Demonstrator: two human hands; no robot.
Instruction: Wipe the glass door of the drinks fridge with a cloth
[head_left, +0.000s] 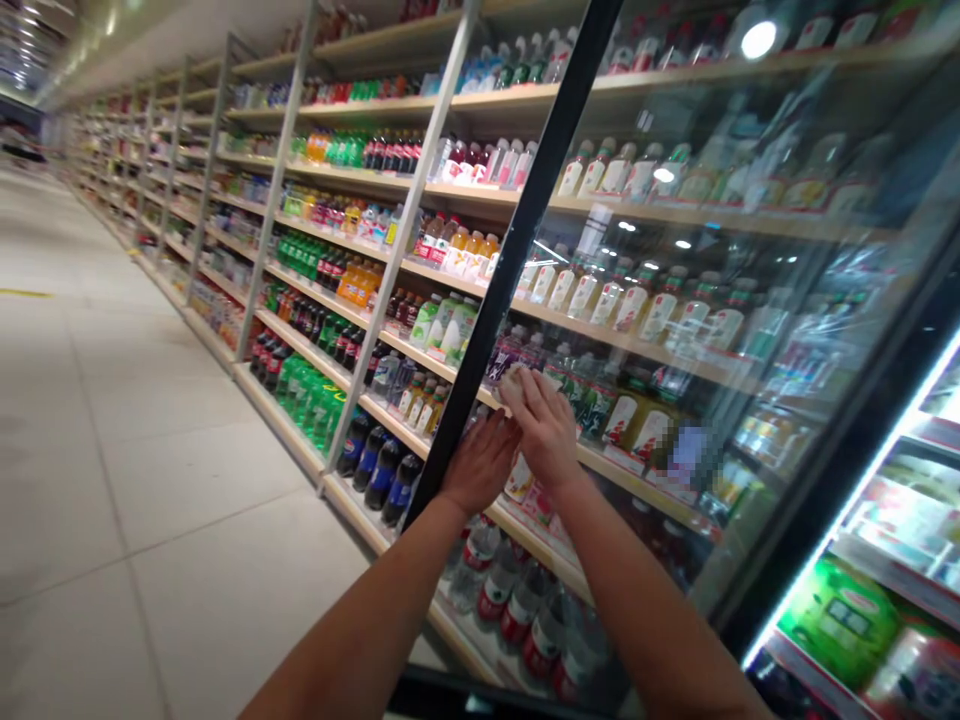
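A glass door (652, 270) with a black frame (517, 250) stands swung out in front of me. My right hand (546, 420) presses a pale, crumpled cloth (511, 384) against the pane, close to the frame's inner edge. Only the cloth's edge shows past the fingers. Just below and to the left, my left hand (480, 462) lies on the glass beside the frame, fingers stretched out and nothing visible in it. The two hands touch or nearly touch. Bottles on shelves show through the pane.
Long shelves of bottled drinks (352, 285) run away to the left, beyond the door. A pale tiled floor (187, 450) lies alongside them. At right is a lit cooler (885, 560) with packs inside, including a green pack (836, 610).
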